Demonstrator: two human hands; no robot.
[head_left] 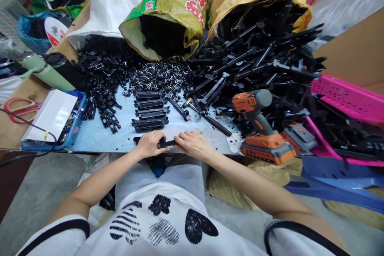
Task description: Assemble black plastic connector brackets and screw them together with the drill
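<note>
My left hand (151, 144) and my right hand (192, 145) are at the front edge of the blue work surface. Between them lies a long black plastic part (171, 143); the fingers of both hands are closed around it. Just beyond my hands, several similar black parts (151, 106) are stacked in a neat row. To their right are a loose black part (179, 109) and a small hammer (210, 118) with a dark handle. My fingers hide much of the held part, so its exact kind does not show.
Behind the row is a heap of metal pins (159, 76), with small black pieces (103, 84) left. Long black parts (246, 60) pile up right. A cordless drill (261, 128) stands front right, near a pink basket (351, 96). Scissors (22, 110) and a blue tray (75, 128) are left.
</note>
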